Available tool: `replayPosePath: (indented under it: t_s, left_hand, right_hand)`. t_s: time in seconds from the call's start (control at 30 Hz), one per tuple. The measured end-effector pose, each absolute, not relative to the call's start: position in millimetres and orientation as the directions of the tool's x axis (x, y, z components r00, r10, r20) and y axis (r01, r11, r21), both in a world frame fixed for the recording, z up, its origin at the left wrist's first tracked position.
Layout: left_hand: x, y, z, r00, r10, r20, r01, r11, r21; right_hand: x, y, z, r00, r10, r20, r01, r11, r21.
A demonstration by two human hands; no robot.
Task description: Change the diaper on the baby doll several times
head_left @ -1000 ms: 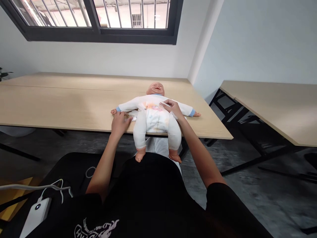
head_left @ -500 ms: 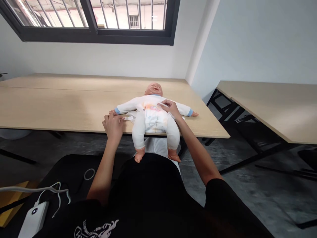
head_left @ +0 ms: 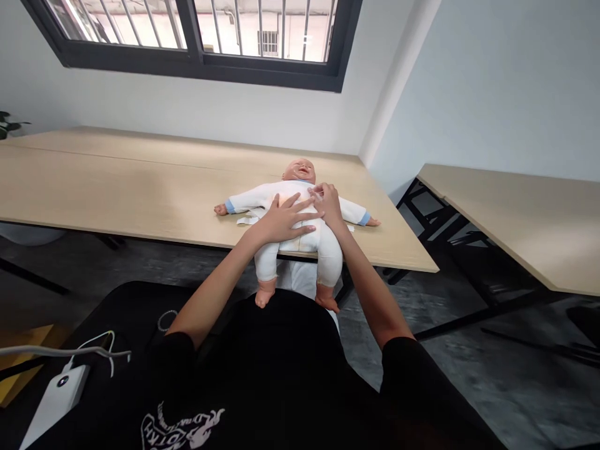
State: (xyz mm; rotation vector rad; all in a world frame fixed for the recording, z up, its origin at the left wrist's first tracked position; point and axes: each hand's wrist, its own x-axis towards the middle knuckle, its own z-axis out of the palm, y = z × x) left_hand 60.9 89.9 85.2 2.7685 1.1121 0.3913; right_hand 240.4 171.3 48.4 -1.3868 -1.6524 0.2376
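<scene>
A baby doll (head_left: 263,261) in a white outfit with blue cuffs lies on its back at the table's near edge, its legs hanging over. Around its hips is a white diaper (head_left: 298,246), mostly covered by my hands. My left hand (head_left: 285,220) lies flat on the diaper's front, fingers spread. Beside it, my right hand (head_left: 327,203) is bent at the doll's belly, its fingers pinched on the diaper's upper edge. A white diaper tab (head_left: 247,220) sticks out on the table to the left of the doll's hip.
The wooden table (head_left: 140,181) runs left beneath a barred window. A second table (head_left: 515,219) stands at the right. On a black chair (head_left: 135,300) at lower left are a white power bank (head_left: 59,400) with cables and a bracelet (head_left: 165,320).
My left hand has left the diaper tab beside the doll's hand and moved right onto the diaper's front, fingers spreading. My right hand stays at the belly. The view has tilted slightly.
</scene>
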Motion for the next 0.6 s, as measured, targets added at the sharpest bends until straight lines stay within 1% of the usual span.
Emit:
replayPosePath:
  t_s: [0.1,0.2,0.27,0.33,0.43,0.5,0.6]
  left_hand:
    - [72,105,89,0.701,0.703,0.118,0.675,-0.708,0.208]
    - [81,122,92,0.687,0.725,0.057,0.694,-0.677,0.245]
    - [86,134,94,0.681,0.732,0.019,0.701,-0.659,0.271]
    - [90,145,95,0.684,0.729,-0.013,0.701,-0.653,0.285]
    - [94,158,96,0.683,0.73,-0.029,0.703,-0.646,0.295]
    - [96,163,96,0.683,0.73,0.009,0.693,-0.652,0.306]
    - [97,165,93,0.678,0.732,0.066,0.679,-0.658,0.326]
  right_hand:
    - [252,157,42,0.175,0.798,0.577,0.768,0.257,-0.587]
    - [270,132,32,0.25,0.746,0.617,0.841,0.149,-0.521]
    - [283,112,21,0.269,0.763,0.587,0.872,0.066,-0.486]
    - [295,95,11,0.251,0.82,0.514,0.885,0.021,-0.465]
    - [307,76,0,0.151,0.891,0.428,0.893,0.062,-0.445]
    - [310,71,-3,0.098,0.905,0.414,0.887,0.109,-0.449]
    - [309,68,-1,0.101,0.902,0.419,0.868,0.126,-0.48]
